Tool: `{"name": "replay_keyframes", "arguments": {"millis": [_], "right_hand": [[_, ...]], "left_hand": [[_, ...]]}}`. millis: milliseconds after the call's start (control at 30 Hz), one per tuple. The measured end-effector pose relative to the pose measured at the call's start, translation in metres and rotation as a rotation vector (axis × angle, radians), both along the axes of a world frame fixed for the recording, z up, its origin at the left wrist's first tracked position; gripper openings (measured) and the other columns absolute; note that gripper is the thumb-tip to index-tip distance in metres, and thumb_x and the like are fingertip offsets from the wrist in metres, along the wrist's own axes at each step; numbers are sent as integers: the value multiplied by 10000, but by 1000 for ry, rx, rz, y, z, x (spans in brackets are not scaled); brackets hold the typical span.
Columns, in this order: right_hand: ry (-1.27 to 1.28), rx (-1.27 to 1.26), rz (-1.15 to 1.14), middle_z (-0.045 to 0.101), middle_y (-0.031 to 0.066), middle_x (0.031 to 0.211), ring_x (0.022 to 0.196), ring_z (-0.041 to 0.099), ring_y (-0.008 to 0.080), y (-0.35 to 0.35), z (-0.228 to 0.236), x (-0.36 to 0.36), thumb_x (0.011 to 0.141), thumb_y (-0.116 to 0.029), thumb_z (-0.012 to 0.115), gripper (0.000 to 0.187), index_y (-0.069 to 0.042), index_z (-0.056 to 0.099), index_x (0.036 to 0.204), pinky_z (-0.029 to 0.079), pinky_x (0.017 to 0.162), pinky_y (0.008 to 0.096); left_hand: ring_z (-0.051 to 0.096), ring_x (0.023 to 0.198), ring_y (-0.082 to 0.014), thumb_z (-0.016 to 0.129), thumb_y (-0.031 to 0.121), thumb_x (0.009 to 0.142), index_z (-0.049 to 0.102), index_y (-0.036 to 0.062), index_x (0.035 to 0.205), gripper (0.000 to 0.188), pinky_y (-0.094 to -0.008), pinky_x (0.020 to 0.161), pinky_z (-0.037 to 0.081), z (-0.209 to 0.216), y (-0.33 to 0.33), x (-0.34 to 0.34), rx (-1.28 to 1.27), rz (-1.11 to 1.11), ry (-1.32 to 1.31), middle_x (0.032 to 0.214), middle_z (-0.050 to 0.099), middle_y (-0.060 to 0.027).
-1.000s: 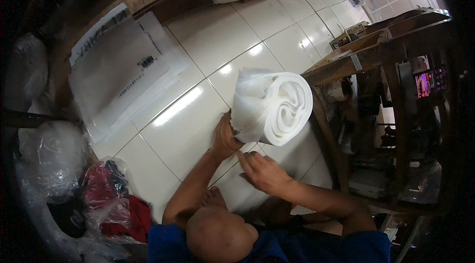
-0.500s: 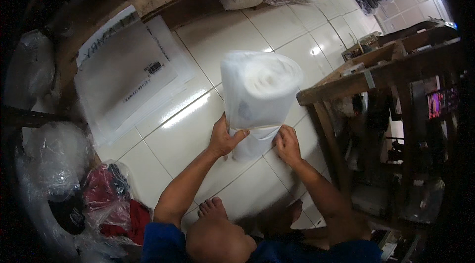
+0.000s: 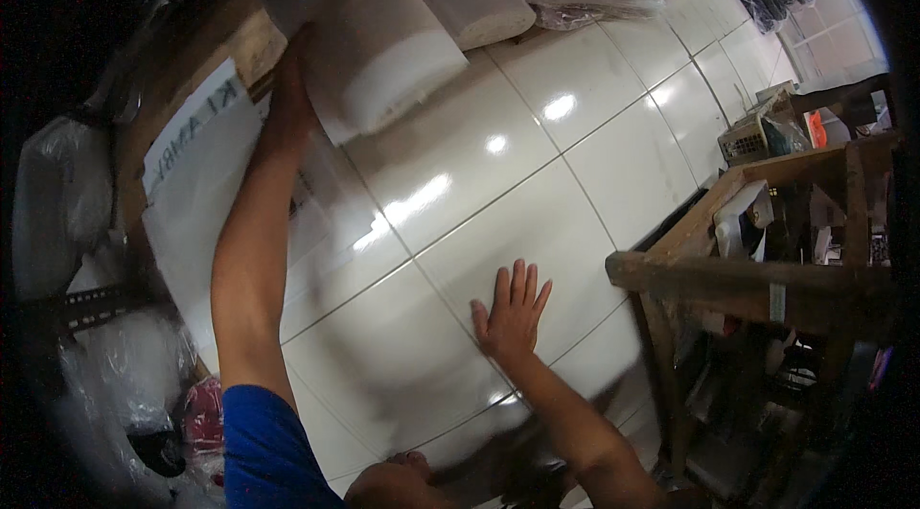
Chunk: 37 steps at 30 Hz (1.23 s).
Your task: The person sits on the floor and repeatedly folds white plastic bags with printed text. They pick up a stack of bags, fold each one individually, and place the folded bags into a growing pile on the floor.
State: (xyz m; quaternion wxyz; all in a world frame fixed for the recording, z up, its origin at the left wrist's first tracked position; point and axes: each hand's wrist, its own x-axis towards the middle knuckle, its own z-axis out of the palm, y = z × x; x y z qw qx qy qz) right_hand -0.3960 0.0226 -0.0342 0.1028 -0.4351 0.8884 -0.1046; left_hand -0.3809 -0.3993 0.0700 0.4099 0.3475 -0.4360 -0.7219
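Observation:
A roll of translucent white plastic sheeting (image 3: pixel 383 44) lies on its side at the far left, on or against the wooden board. My left hand (image 3: pixel 295 73) reaches out to its left edge and grips it there; most of the fingers are hidden or dark. My right hand (image 3: pixel 513 312) is open, fingers spread, palm down at the white tiled floor (image 3: pixel 537 212). Below my left forearm lies a stack of flat plastic sheets (image 3: pixel 187 212), with a printed sheet (image 3: pixel 201 126) at its upper edge.
Beside the roll, more plastic rolls (image 3: pixel 470 6) lie in a row at the back. A wooden rack (image 3: pixel 709 274) stands at the right, holding assorted items. Clear bags (image 3: pixel 134 365) and a red wrapped bundle (image 3: pixel 203 413) sit at the lower left. A wooden board (image 3: pixel 240 34) runs along the far left.
The roll, upright between both hands before, now lies at the far left with my left hand on it. My right hand has let go and opened over the floor. The view has shifted.

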Motion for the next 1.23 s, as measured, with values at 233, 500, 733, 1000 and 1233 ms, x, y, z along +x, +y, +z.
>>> {"name": "replay_keyframes", "arguments": {"millis": [233, 500, 733, 1000, 1233], "right_hand": [[-74, 15, -5, 229, 287, 1511, 1422, 152, 482, 0, 2, -4, 911, -429, 560, 691, 26, 371, 1396, 71, 1090, 713], [8, 17, -11, 255, 284, 1491, 1409, 172, 487, 5, -3, -4, 884, -460, 574, 725, 28, 383, 1385, 78, 1079, 728], [22, 41, 11, 255, 284, 1491, 1413, 171, 481, -3, -2, 0, 892, -459, 561, 714, 29, 386, 1382, 75, 1098, 705], [104, 77, -1, 197, 263, 1542, 1444, 118, 443, 6, -2, -4, 923, -449, 526, 739, 21, 317, 1454, 66, 1124, 662], [-540, 289, 26, 475, 265, 1374, 1251, 461, 432, 38, 64, -47, 919, -465, 550, 621, 22, 524, 1303, 354, 1054, 518]], "left_hand": [[522, 1201, -261, 641, 383, 909, 415, -11, 1395, 665, -369, 1042, 404, -58, -136, -37, -106, -228, -29, 1337, 530, -121], [515, 1223, -270, 668, 410, 884, 445, -30, 1384, 702, -368, 1063, 389, -69, -112, -39, -221, -323, -355, 1378, 502, -166], [565, 1135, -288, 574, 447, 929, 468, -61, 1338, 661, -400, 983, 431, -87, -150, -41, -75, -228, -454, 1271, 571, -205], [581, 1080, -230, 523, 264, 993, 588, 2, 1208, 344, -338, 958, 433, 1, 105, 116, -554, -124, -474, 1144, 621, -140], [493, 716, -105, 563, 249, 985, 596, 0, 841, 289, -260, 649, 400, 16, 365, 423, 129, 72, -776, 735, 545, -16]]}}
